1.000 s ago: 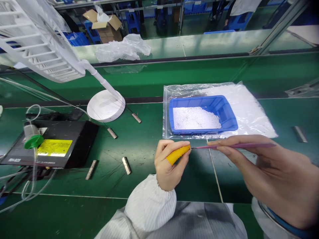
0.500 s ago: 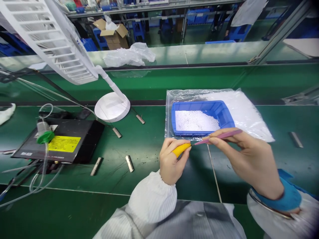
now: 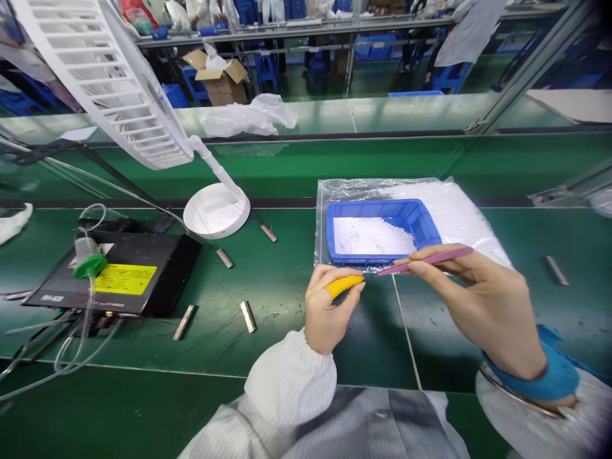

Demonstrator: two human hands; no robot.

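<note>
My left hand (image 3: 329,309) is closed in a pinch, with a yellow cover (image 3: 343,287) on one finger; a tiny dark thing shows at its fingertips, too small to name. Pink tweezers (image 3: 442,256) are held in my right hand (image 3: 492,299), their tip pointing left, a little apart from the left fingertips. Just beyond both hands, a blue tray (image 3: 382,259) holds small white beads (image 3: 370,236). The tray rests on a clear plastic bag (image 3: 459,204) filled with white material.
Left of the hands are a white fan (image 3: 217,210), a black box (image 3: 162,255) with tubes and a green-capped syringe (image 3: 90,265), and several small metal strips (image 3: 247,317). Another strip (image 3: 557,271) lies at right. People and a cardboard box (image 3: 224,83) are beyond the bench.
The tweezers' tip has drawn slightly right, away from my left fingertips. The whole view has shifted a little, showing more of the background.
</note>
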